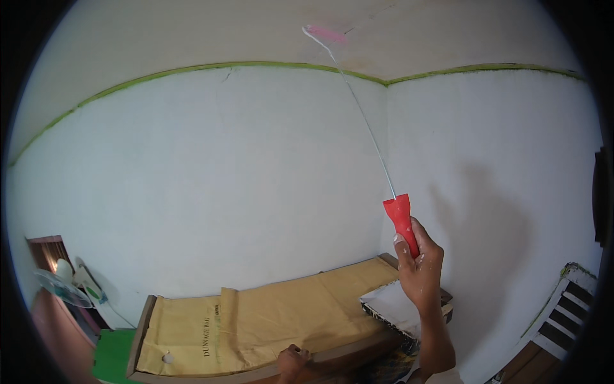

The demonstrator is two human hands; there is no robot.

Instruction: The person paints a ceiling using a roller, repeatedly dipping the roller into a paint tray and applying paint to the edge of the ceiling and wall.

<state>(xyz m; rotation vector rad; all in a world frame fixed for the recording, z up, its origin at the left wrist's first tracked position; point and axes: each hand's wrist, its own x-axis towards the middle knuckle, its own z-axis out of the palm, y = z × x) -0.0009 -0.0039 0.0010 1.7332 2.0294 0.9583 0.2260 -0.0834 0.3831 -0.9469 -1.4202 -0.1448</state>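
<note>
My right hand (421, 259) is raised and wrapped round the red handle of a paint roller (401, 221). Its long thin metal rod slants up and left to a small pink and white roller head (326, 34), which is at the ceiling (192, 38). White paint specks the thumb and fingers. Low in the view, my left hand (295, 361) has its fingers curled over the front wooden edge of a long piece of furniture (348, 353). A brown paper sheet (275, 320) covers that furniture's top.
A white-coated, dark-sided tray or box (390, 304) stands on the right end of the paper, beside my right forearm. At far left are a fan (64, 285) and a green panel (115, 358). A white slatted frame (569, 307) stands at right. Green trim (224, 64) borders the ceiling.
</note>
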